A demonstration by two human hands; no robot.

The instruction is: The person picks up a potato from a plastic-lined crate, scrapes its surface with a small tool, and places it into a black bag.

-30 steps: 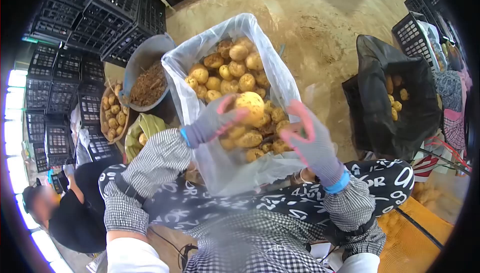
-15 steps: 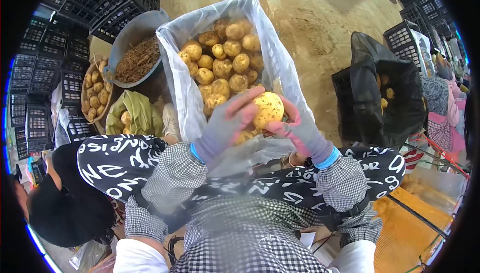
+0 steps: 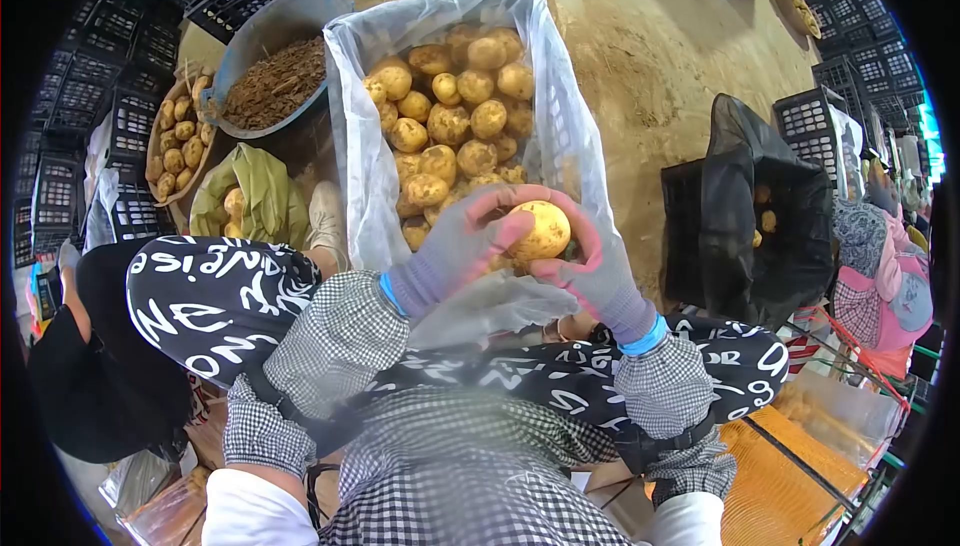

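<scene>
Between both gloved hands, over the near end of a crate lined with white plastic (image 3: 585, 136), is a round yellow potato (image 3: 541, 230) with brown specks. My left hand (image 3: 462, 246) has its fingers and thumb curled against the potato's left side. On the right side, my right hand (image 3: 592, 264) holds the same potato between fingers and thumb. Many soil-marked potatoes (image 3: 448, 126) lie in the lined crate below. A loose fold of the clear liner (image 3: 490, 311) hangs under my wrists.
Left: a blue tub (image 3: 232, 58) of brown debris, a basket of potatoes (image 3: 172, 151) and a green sack (image 3: 262, 196). Right: a crate with a black liner (image 3: 740, 236), holding a few potatoes. A person in black (image 3: 100, 366) sits at left; another in pink (image 3: 880, 286) is far right.
The potato has turned in my hands and sits slightly lower and to the right. The view has shifted a little, and the fingers of my left hand have moved over the potato's top.
</scene>
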